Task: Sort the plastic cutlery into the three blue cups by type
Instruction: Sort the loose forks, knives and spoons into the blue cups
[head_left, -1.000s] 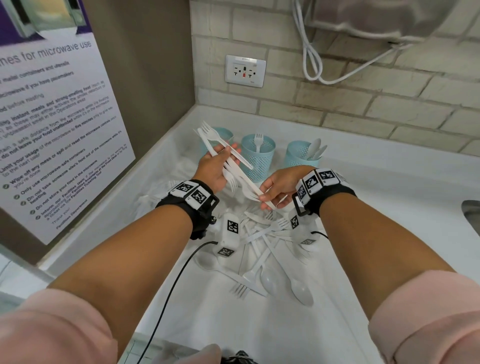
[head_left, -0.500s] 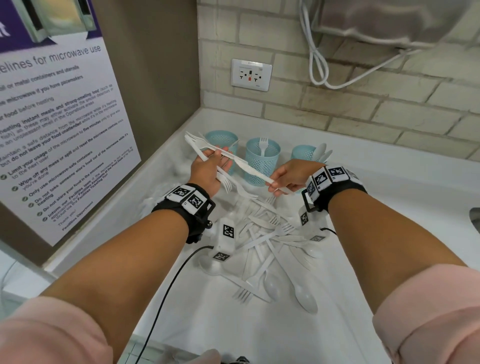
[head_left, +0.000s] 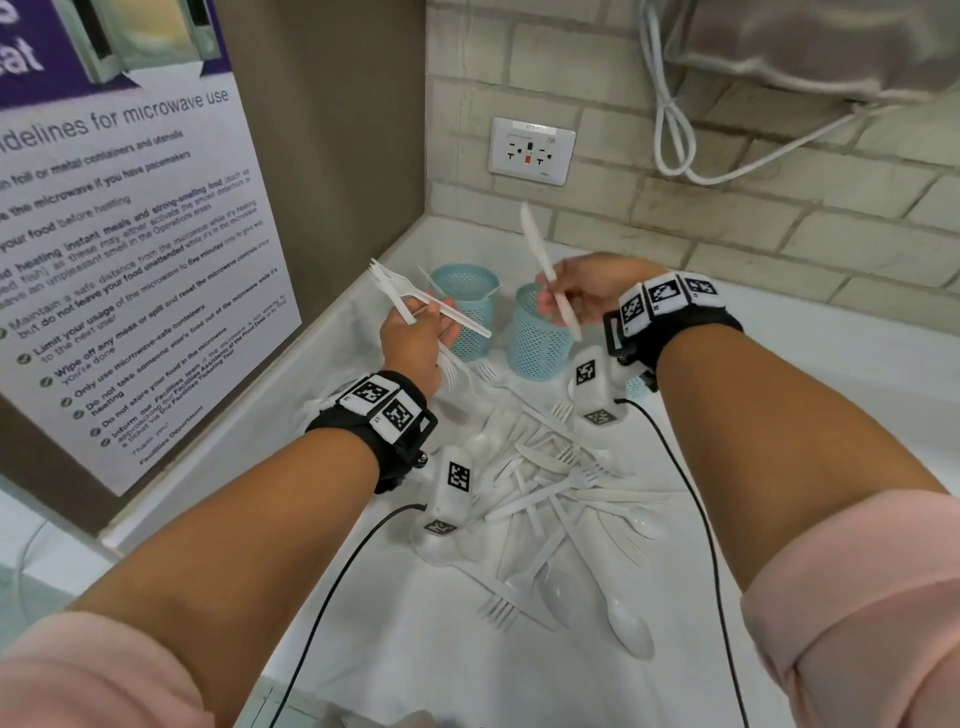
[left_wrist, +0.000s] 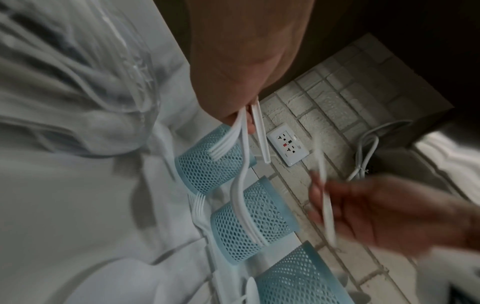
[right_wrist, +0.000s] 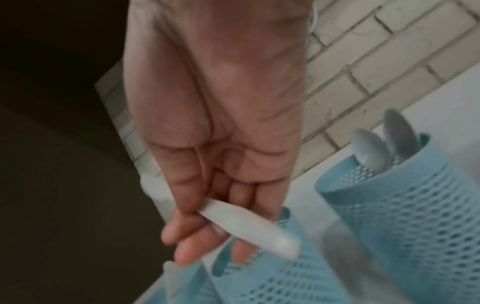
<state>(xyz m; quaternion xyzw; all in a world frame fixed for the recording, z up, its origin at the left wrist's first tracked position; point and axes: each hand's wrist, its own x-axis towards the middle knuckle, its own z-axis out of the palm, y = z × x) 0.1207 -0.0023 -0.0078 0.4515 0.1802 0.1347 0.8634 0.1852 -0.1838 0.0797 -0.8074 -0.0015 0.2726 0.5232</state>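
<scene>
right hand (head_left: 587, 291) pinching white knife (head_left: 545, 265) upright above middle blue cup (head_left: 537, 343), left hand (head_left: 415, 338) gripping several forks (head_left: 410, 296) w/ curled fingers

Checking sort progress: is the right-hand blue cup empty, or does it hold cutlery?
Not empty. In the right wrist view, the right blue cup holds two white spoons, bowls sticking up above its rim.

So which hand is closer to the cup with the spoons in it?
Right. The right hand holds a knife just left of the spoon cup; the left hand is over by the far-left cup.
</scene>
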